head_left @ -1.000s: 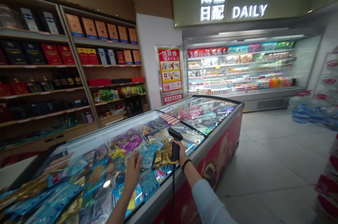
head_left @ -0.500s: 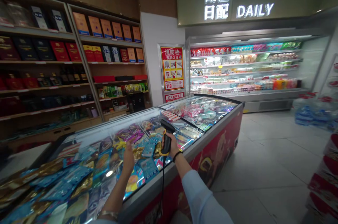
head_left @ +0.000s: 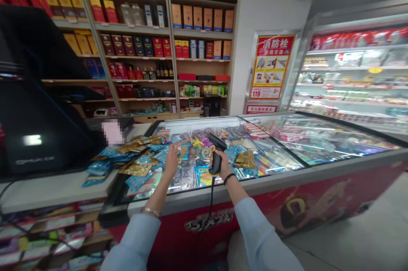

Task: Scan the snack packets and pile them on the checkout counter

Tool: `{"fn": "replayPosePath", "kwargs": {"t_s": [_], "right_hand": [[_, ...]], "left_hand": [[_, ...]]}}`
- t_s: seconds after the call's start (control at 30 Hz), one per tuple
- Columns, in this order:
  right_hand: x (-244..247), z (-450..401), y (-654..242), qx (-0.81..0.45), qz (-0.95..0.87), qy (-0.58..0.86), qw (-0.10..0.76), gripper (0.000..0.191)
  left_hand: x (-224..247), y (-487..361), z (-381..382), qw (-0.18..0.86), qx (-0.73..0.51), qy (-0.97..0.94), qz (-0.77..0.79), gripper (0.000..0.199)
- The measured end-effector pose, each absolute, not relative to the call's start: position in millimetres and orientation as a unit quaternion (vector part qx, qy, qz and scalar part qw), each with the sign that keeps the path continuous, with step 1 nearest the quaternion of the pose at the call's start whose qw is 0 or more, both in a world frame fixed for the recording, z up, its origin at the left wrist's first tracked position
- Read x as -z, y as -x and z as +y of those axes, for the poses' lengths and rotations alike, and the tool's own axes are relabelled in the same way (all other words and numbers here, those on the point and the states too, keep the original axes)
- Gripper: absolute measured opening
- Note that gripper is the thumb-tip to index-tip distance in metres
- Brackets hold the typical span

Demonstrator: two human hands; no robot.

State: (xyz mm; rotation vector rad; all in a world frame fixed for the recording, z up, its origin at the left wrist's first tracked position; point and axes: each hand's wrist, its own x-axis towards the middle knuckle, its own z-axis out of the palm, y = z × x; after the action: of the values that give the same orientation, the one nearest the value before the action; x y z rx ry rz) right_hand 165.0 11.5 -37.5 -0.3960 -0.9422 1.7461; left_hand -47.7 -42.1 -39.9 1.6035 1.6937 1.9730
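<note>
One scanner (head_left: 216,161) in the grasp of the right hand (head_left: 225,164), apart from the free, unclenched left hand (head_left: 171,162)

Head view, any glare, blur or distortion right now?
Head view: white streaks glare off the chest freezer's glass top; head view: small lettering on the black terminal is blurred; head view: wide-angle stretching toward the edges; head view: barcode scanner mostly dark.

The right hand (head_left: 224,164) has carried the scanner (head_left: 216,163) leftward past some gold packets (head_left: 246,159); a black terminal (head_left: 41,135) has entered view.
</note>
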Motion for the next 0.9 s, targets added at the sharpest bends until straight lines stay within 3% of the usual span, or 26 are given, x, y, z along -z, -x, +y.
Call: {"fn": "replayPosePath", "kwargs": {"t_s": [0.2,0.4,0.67,0.9], "right_hand": [[55,-2,-115,-0.766,-0.398,0.179,0.473,0.024],[61,-4,-74,-0.784,-0.401,0.184,0.438,0.024],[59,9,-53,-0.790,-0.432,0.149,0.409,0.026],[66,22,-59,-0.801,-0.394,0.155,0.422,0.024]], "left_hand": [[61,119,-83,-0.057,-0.587,-0.476,0.653,0.042],[65,142,-76,-0.189,-0.422,-0.491,0.738,0.038],[79,141,-69,-0.270,-0.299,-0.468,0.787,0.061],[78,138,-70,-0.256,-0.242,-0.404,0.844,0.069]]}}
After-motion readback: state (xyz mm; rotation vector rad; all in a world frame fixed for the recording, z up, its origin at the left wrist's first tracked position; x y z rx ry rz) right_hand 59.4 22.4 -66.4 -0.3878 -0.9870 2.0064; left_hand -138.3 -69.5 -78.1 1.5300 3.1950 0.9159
